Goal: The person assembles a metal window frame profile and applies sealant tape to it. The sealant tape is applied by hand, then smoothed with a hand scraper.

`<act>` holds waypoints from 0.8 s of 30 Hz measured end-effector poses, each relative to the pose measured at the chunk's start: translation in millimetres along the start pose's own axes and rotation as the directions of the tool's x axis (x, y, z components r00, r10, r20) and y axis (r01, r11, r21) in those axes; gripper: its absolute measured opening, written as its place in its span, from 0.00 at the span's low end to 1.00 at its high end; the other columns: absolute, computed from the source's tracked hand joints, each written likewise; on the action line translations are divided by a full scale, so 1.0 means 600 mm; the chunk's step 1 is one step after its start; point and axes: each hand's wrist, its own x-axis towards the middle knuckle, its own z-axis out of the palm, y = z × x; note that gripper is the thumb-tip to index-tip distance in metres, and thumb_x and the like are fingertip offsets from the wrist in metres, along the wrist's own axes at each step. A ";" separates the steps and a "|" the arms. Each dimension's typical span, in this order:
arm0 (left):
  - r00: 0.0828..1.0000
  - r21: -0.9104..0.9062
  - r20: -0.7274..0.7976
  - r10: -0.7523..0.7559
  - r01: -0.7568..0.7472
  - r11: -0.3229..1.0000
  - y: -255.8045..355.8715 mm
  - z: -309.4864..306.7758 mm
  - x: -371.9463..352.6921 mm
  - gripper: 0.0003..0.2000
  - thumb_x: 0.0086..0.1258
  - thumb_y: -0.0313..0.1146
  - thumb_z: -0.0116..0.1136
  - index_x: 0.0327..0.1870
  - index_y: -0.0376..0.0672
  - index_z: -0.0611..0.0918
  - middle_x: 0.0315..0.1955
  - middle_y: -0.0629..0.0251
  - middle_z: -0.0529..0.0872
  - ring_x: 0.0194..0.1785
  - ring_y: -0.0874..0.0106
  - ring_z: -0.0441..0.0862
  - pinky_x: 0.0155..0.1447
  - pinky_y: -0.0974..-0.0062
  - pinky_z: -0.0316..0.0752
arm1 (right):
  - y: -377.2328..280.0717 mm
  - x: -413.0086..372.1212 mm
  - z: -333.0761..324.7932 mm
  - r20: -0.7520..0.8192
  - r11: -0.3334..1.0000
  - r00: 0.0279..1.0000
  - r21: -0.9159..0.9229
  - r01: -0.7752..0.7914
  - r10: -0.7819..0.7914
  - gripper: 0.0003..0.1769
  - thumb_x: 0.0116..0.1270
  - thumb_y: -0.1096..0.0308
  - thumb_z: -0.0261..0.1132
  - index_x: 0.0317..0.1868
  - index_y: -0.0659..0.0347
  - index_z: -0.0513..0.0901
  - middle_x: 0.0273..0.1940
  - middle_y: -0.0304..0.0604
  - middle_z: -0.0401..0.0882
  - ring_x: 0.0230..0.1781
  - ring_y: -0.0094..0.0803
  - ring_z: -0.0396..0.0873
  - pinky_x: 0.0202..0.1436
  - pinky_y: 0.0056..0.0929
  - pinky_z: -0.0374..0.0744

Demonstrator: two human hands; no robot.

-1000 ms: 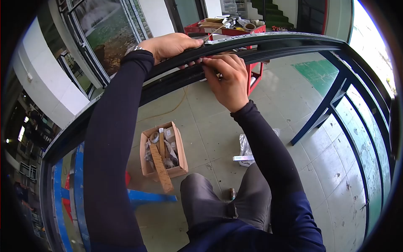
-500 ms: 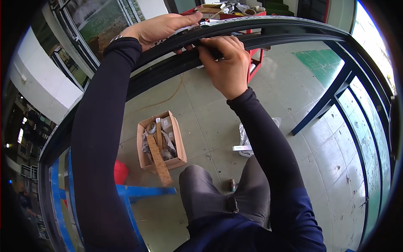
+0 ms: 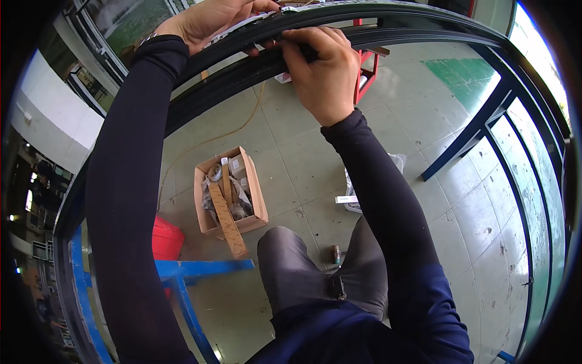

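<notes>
A long black frame [image 3: 424, 36], likely for a window or door, spans the top of the view and looks bowed through the lens. Printed film covers part of its upper face. My left hand [image 3: 209, 23] reaches over the top rail, thumb above, with fingertips showing in the gap under it. Just to the right, my right hand [image 3: 324, 70] is closed, its fingers curled and pressed into the groove on the rail's near side. Its fingertips are hidden, so whatever they pinch cannot be made out.
Blue stands [image 3: 206, 267] are at the lower left, beside a red bucket [image 3: 167, 239]. On the tiled floor lie a cardboard box [image 3: 262, 206] of scraps and tape, a small can [image 3: 336, 253] and a plastic tub [image 3: 353, 206]. A red cart [image 3: 366, 82] stands behind the frame.
Both hands have shifted slightly up and left in view, and the frame sits higher. My left hand's thumb is now bent nearer the rail. The right fingers stay pressed in the groove.
</notes>
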 end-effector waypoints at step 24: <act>0.973 -0.028 -0.228 0.020 -0.027 0.999 -0.001 0.042 -0.016 0.32 0.80 0.63 0.52 0.53 0.34 0.81 0.41 0.57 0.91 0.40 0.70 0.92 0.47 0.78 0.90 | -0.032 -0.032 0.031 -0.230 0.971 0.945 0.111 -0.213 0.233 0.07 0.65 0.68 0.72 0.34 0.58 0.81 0.38 0.45 0.84 0.57 0.45 0.80 0.79 0.54 0.57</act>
